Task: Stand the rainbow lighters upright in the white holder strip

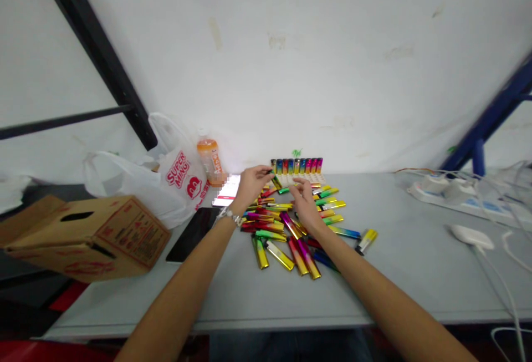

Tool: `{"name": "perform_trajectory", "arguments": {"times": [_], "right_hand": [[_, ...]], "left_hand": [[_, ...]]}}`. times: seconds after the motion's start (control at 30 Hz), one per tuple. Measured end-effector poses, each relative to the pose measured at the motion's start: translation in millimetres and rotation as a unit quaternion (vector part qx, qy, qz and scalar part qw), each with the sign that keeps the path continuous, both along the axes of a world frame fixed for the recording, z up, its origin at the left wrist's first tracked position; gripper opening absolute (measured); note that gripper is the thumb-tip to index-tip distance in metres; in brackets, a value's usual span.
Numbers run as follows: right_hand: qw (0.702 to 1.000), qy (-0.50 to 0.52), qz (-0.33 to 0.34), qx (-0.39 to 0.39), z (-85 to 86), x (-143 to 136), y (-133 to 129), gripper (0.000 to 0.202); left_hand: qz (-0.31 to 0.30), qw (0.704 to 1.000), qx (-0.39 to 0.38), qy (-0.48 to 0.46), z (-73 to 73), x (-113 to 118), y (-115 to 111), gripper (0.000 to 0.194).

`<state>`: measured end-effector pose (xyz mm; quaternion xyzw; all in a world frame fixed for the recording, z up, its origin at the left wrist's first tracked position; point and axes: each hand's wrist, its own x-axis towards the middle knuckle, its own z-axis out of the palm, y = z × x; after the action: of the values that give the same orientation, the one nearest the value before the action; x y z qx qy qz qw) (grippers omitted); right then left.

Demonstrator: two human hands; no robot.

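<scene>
My left hand [252,184] is closed, its fingertips pinching a lighter [276,182] that tilts in front of a pale tray [318,179] with holes. At the tray's back edge a row of upright metallic lighters [296,166] stands in several colours. My right hand [305,202] hovers over the heap, its fingers bent and a little apart, with nothing visible in them. Shiny lighters [279,255] in yellow, green, red, purple and blue lie loosely around and beneath both hands. My right forearm covers a few of them.
Left of the heap are a dark tablet [192,237], a lit phone [228,189], an orange drink bottle [210,158], a white plastic bag [174,184] and an open cardboard box [120,234]. A power strip [465,198] and a white charger [472,235] with cables lie at right.
</scene>
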<state>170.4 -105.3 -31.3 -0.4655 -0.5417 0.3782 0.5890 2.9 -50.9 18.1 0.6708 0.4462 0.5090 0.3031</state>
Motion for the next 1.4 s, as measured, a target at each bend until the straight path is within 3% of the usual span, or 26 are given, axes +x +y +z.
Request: {"name": "perform_trajectory", "arguments": {"times": [0.17,0.27,0.43,0.67,0.83,1.4], "right_hand": [[0.999,0.021,-0.020,-0.037,0.5,3.1,1.7,0.036],[0.999,0.020,-0.006,-0.042,1.6,2.8,0.6,0.032],[0.999,0.016,0.003,-0.050,6.6,2.2,-1.3,0.027],[0.999,0.004,0.004,-0.034,12.0,5.0,-1.4,0.030],[1.000,0.004,0.008,-0.025,13.1,8.1,0.1,0.032],[1.000,0.000,0.010,-0.012,13.4,14.0,4.0,0.033]], "left_hand": [[0.038,0.980,0.051,0.188,19.3,-14.5,61.8,0.019],[0.031,0.971,0.050,0.232,16.5,-13.7,85.4,0.020],[0.014,0.973,0.050,0.225,6.7,-9.7,102.1,0.020],[-0.014,0.981,0.035,0.191,7.0,-21.1,112.3,0.020],[-0.043,0.975,0.020,0.217,8.8,-24.6,112.7,0.020],[-0.022,0.990,0.071,0.118,-14.6,-18.8,93.7,0.019]]}}
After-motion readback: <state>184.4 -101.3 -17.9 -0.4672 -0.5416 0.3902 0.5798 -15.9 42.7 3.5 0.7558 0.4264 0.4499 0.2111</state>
